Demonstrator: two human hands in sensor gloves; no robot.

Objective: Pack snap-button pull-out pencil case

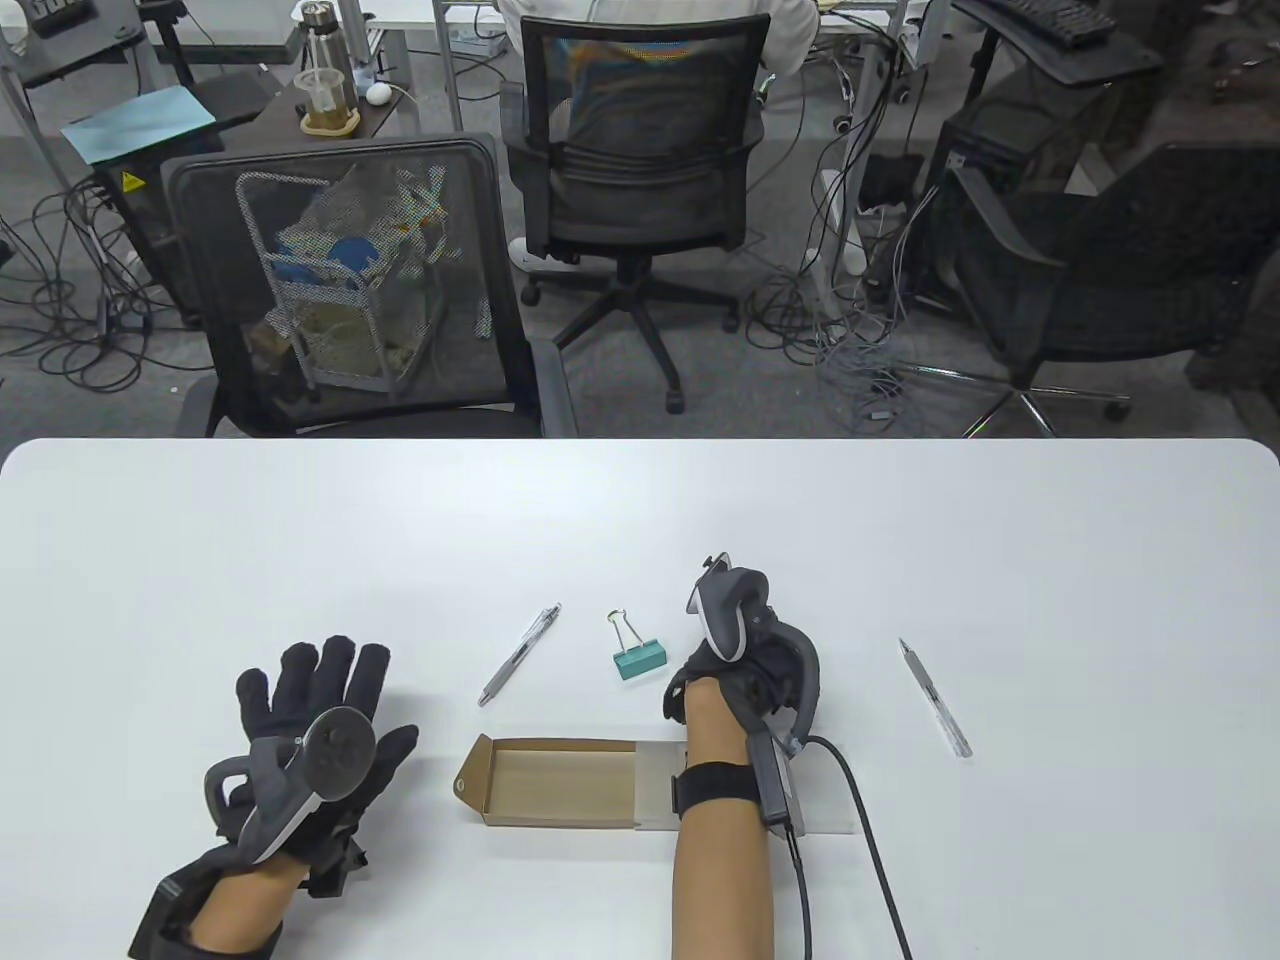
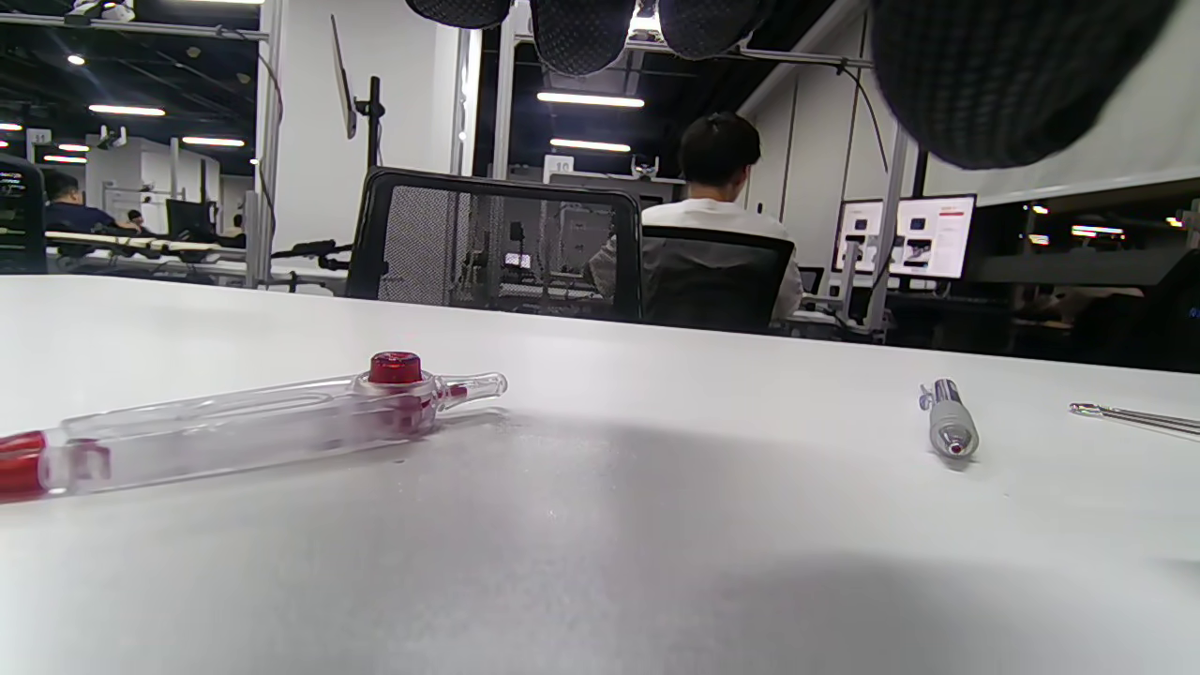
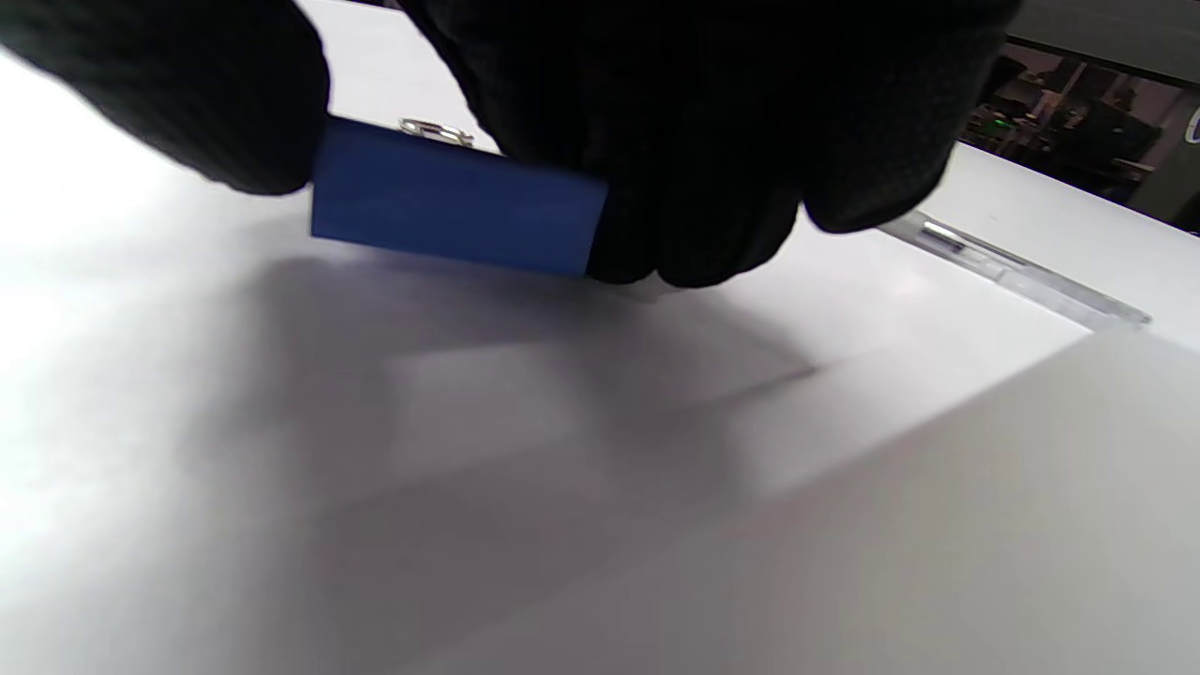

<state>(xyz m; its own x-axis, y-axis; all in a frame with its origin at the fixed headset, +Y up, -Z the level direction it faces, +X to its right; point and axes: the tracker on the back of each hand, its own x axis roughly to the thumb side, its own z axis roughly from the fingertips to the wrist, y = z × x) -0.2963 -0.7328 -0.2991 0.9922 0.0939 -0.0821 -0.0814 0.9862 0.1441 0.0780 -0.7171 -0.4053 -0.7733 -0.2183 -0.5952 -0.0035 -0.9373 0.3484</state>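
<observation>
The pencil case lies at the front middle: its brown cardboard drawer [image 1: 555,780] is pulled out to the left of the translucent sleeve [image 1: 655,790] and shows nothing inside. My right hand [image 1: 745,665] is just behind the sleeve. In the right wrist view its fingers [image 3: 712,141] and thumb pinch a small blue block [image 3: 455,197] low at the table; I cannot tell whether it touches. My left hand [image 1: 330,700] lies open and flat on the table, left of the case. A clear pen with red parts [image 2: 234,431] lies beneath it, hidden in the table view.
A grey pen [image 1: 518,655] and a teal binder clip [image 1: 637,655] lie behind the drawer. A clear slim tool [image 1: 935,697] lies to the right of my right hand. A cable [image 1: 870,850] trails from my right wrist toward the front edge.
</observation>
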